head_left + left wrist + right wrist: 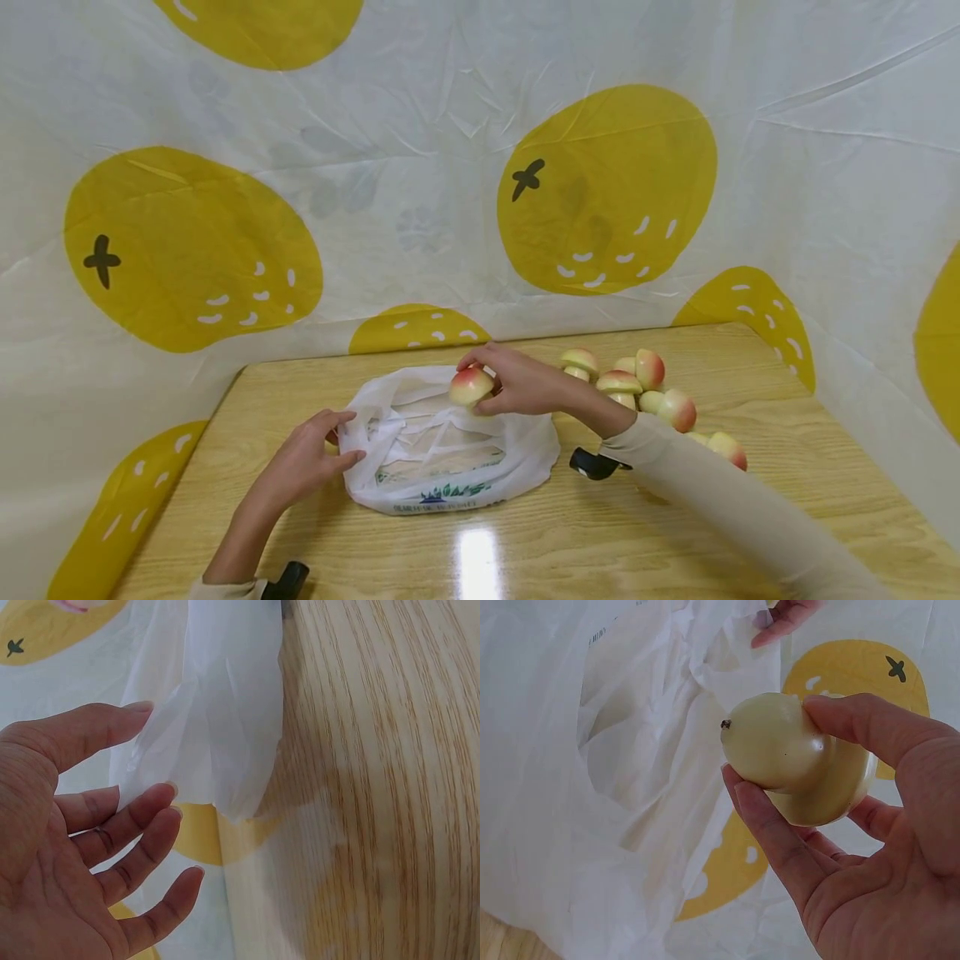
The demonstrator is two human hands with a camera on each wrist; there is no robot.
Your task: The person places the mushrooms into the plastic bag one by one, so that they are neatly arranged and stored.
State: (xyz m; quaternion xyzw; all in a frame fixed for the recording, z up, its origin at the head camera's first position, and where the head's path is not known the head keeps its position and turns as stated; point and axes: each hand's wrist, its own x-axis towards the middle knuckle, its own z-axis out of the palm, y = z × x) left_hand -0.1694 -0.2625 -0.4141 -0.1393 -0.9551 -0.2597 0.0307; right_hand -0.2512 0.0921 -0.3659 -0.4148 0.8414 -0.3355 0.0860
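My right hand (517, 382) grips a toy mushroom (470, 387) above the opening of a white plastic bag (525, 467). The mushroom has a red and yellow cap. In the right wrist view its pale, rounded stem (769, 742) points toward the bag, with thumb and fingers around it. My left hand (303, 458) is at the bag's left rim, thumb and index finger spread apart. Seen from the left wrist, the thumb (97, 735) overlaps the thin plastic (217, 712), which hides the index fingertip. The other fingers are loosely bent.
Several more toy mushrooms (618, 383) lie on the wooden table (795, 467), right of the bag and partly behind my right forearm. A white sheet (420, 200) with large yellow fruit prints hangs around the table's back and sides.
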